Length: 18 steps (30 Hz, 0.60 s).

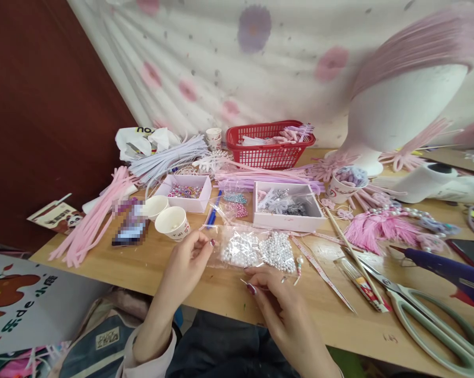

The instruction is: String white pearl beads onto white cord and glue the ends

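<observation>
My left hand (187,262) is closed in a pinch at the left edge of a clear plastic bag (213,257); what its fingertips hold, if anything, is too small to make out. Inside the bag lie white pearl beads (240,249), with smaller pearl beads (278,252) on its right side. Just in front of the bag, my right hand (280,302) pinches a thin pale strand (242,281), whose short tip sticks out to the left. A small strung piece of colored beads (299,266) lies beyond the right hand.
Paper cups (171,223), a white bead box (187,194) and another box (287,207) stand behind the bag. Scissors (425,315), a tape measure (323,273) and a glue gun (441,265) lie right. A red basket (266,152) and a mannequin head (402,110) are farther back.
</observation>
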### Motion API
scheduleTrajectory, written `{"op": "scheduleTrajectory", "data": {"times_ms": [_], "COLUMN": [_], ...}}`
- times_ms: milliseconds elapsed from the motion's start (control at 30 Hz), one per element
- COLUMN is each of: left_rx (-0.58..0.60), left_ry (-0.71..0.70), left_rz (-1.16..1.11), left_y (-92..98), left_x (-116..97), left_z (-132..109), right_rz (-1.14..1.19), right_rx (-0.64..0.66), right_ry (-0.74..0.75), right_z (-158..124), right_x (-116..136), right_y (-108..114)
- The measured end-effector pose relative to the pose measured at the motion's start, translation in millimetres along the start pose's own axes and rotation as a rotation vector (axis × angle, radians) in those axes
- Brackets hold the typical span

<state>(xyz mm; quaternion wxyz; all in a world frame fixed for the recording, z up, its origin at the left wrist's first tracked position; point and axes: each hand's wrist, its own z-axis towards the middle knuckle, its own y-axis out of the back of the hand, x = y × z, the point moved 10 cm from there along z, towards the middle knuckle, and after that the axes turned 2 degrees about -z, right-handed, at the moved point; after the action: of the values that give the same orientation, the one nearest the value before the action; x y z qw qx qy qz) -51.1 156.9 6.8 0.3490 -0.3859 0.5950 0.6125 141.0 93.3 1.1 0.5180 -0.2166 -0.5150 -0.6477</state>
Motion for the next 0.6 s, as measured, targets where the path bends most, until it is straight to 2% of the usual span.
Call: {"op": "scheduleTrajectory", "data": {"times_ms": [100, 233, 367, 600], "left_rx": [0.15, 0.296, 0.338, 0.351], "left_ry": [0.098, 0.126, 0.048, 0.056], "left_rz": [-0.17, -0.204, -0.205, -0.207], "left_y": [-14.9, -28.2, -31.5, -35.5], "left_x": [11, 17, 15, 25], "left_z": [4, 6, 4, 3], "right_rz": [-0.012, -0.033, -0.043, -0.064], "right_rx": [0.014, 0.028, 0.035, 0.024], "right_ry": [-0.008, -0.028, -0.041, -0.037], "right_z": [0, 1, 1, 2], "right_x": [-2, -4, -5, -4], "right_y": [-3, -4, -4, -4]}}
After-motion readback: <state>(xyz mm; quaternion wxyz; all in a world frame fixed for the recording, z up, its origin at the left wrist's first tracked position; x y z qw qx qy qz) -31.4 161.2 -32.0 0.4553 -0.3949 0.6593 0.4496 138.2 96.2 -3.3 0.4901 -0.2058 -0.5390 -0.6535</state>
